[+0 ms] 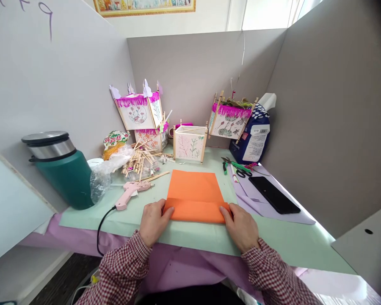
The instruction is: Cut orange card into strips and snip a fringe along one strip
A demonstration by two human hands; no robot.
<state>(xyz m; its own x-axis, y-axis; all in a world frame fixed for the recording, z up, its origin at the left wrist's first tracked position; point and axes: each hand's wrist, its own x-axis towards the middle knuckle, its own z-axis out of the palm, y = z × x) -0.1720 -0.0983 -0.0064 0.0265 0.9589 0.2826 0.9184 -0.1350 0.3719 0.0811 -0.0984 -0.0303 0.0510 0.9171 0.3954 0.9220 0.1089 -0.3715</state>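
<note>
An orange sheet of paper [193, 188] lies on the pale green mat [273, 241], its near edge folded up into a strip. My left hand [153, 222] pinches the strip's left end, fingers closed on it. At the strip's right end, my right hand [241, 227] grips the fold, fingers pressed on the paper. Both sleeves are red-and-white check.
A pink glue gun [131, 192] with a black cord lies left of the paper, by a green flask [62, 167] and a pile of wooden sticks [142, 161]. Paper lanterns [139, 111] stand at the back. Scissors [239, 168] and a black phone [274, 195] lie on the right.
</note>
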